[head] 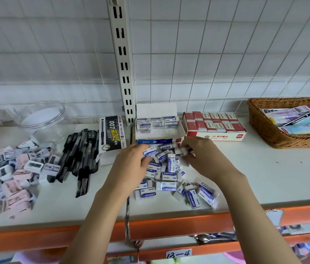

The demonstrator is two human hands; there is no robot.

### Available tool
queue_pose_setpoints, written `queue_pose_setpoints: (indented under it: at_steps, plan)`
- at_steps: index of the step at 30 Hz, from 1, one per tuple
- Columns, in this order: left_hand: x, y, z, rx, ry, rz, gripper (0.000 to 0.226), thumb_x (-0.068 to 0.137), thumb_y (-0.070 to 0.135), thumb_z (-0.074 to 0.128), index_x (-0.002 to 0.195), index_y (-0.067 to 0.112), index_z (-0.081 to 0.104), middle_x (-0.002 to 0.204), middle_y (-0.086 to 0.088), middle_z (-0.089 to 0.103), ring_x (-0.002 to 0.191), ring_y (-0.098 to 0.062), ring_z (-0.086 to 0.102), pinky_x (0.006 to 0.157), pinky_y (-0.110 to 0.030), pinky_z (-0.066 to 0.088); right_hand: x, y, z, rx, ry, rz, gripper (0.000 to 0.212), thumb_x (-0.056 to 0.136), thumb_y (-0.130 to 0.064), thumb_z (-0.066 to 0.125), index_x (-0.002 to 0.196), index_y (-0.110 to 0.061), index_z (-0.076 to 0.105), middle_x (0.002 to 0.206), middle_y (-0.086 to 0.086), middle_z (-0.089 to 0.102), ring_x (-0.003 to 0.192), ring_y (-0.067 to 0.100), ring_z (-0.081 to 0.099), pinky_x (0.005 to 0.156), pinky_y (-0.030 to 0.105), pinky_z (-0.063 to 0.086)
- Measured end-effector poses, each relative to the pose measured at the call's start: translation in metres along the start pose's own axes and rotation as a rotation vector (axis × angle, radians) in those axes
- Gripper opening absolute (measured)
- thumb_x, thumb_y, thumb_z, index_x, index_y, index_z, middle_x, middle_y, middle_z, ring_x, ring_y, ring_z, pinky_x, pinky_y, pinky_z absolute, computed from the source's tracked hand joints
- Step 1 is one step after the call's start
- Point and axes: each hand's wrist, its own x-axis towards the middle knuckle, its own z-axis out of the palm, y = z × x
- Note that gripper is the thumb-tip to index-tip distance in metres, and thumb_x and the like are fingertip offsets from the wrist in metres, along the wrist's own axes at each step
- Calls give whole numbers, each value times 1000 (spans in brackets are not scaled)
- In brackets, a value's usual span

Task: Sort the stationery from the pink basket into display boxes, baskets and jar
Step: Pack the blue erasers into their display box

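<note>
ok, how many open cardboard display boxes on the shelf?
3: black pen box left of the upright; blue eraser box behind the hands; red eraser box to its right. None visibly hidden.

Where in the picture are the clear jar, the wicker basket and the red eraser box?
Jar (41,119): head view, on its clear front wall.
Wicker basket (260,130): head view, on its woven left wall.
Red eraser box (217,137): head view, on its white front panel.

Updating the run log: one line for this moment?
left hand holds blue eraser | right hand pinches eraser | eraser box part filled | pile on shelf
</note>
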Motion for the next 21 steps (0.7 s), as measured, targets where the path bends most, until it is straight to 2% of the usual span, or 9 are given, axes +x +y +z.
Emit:
queue_pose_setpoints:
  at_steps: [3, 6, 9, 11, 13, 16, 18, 21]
  plan:
    - [-1, 0, 2, 10, -26, -21, 39, 94, 20, 54, 132, 14, 52, 121, -3, 61, 92, -17, 59, 86, -27, 44, -14, 6, -3, 58, 54, 5, 8, 85, -10, 63, 92, -13, 63, 92, 5, 67, 83, 23, 61, 71, 31, 48]
    - [0, 3, 3, 17, -11, -18, 37, 94, 20, 54, 130, 11, 53, 117, -5, 62, 90, -16, 58, 85, -27, 45, -25, 11, -4, 66, 134, 12, 15, 86, -10, 62, 100, -14, 64, 91, 2, 68, 83, 20, 61, 72, 30, 48]
    - [-2, 8, 3, -2, 53, -2, 37, 95, 20, 52, 131, 10, 51, 119, -6, 61, 95, -19, 60, 86, -27, 44, -28, 13, -8, 61, 279, 62, 13, 86, -13, 65, 99, -13, 64, 79, -1, 63, 73, 20, 57, 61, 27, 41]
    - [-1, 12, 4, -7, 84, 18, 37, 97, 20, 49, 132, 10, 49, 121, -5, 59, 99, -19, 58, 86, -27, 43, -26, 15, -9, 52, 317, 109, 13, 85, -16, 67, 97, -12, 63, 73, -2, 57, 66, 19, 51, 55, 23, 36]
    - [-1, 14, 6, -29, 106, 19, 36, 98, 19, 45, 133, 9, 46, 126, -6, 55, 104, -20, 57, 86, -27, 42, -25, 16, -9, 20, 279, 140, 15, 85, -18, 67, 98, -11, 63, 74, 0, 56, 67, 21, 52, 58, 24, 36]
    - [-5, 13, 4, -84, 138, 14, 33, 97, 15, 47, 129, 7, 47, 125, -7, 52, 102, -19, 55, 82, -21, 38, -20, 14, -6, -75, 215, 107, 16, 86, -13, 64, 101, -8, 63, 88, 5, 63, 81, 27, 59, 67, 29, 44]
    - [-8, 9, 2, -89, 132, 25, 31, 96, 15, 48, 126, 7, 48, 121, -6, 51, 97, -17, 54, 79, -17, 35, -17, 14, -6, -112, 180, 88, 19, 86, -12, 63, 104, -8, 64, 97, 8, 65, 87, 28, 60, 73, 33, 48]
    - [-12, 2, 1, -117, 104, 28, 25, 94, 15, 51, 119, 10, 51, 111, 1, 51, 84, -12, 51, 73, -14, 34, -13, 15, -10, -118, 113, 122, 19, 87, -13, 63, 106, -10, 64, 100, 8, 67, 88, 28, 61, 76, 33, 50]
